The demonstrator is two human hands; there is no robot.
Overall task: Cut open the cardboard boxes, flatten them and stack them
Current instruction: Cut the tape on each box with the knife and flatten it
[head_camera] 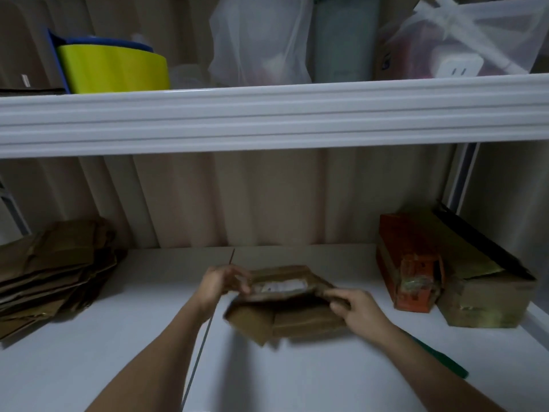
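Your left hand (pixel 221 285) and right hand (pixel 355 307) each grip an end of the cardboard box (pixel 285 301) mid-shelf; it looks light, pliable; hold the creased edges while flattening.

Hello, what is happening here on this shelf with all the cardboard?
A person is working at a white shelf. Both hands grip a brown cardboard box: the left hand holds its left end and the right hand its right end, and its flaps hang open. A stack of flattened boxes lies at the left. At the right stand an orange box and a larger brown box, not yet flattened. A green tool lies near the right arm.
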